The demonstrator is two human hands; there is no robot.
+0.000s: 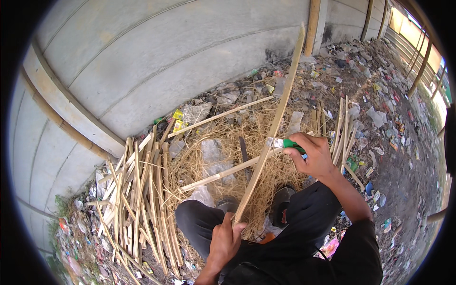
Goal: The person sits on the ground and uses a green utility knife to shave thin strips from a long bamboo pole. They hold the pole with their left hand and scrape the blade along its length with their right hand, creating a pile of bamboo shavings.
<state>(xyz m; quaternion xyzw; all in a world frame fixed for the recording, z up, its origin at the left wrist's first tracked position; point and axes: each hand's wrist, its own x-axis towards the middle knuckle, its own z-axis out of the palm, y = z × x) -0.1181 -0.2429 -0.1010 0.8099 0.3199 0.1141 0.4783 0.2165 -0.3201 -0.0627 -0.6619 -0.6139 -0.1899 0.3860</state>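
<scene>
My left hand (224, 241), low in the middle, is closed round the near end of a long bamboo strip (284, 97). The strip slants up and away toward the wall. My right hand (311, 156) grips a green-handled tool (293, 145), whose short pale metal end meets the strip about halfway along. Its exact kind is hard to make out. A second bamboo strip (218, 175) crosses beneath the held one. Beside the crossing lies a dark, narrow blade-like piece (243, 151), partly hidden. My bent legs are on either side of the held strip's near end.
A large pile of split bamboo strips (142, 204) lies to the left, and a smaller bundle (343, 133) to the right. Bamboo shavings (259, 118) cover the ground ahead. A grey panel wall (190, 42) stands behind. Scattered litter (380, 156) spreads over the dirt on the right.
</scene>
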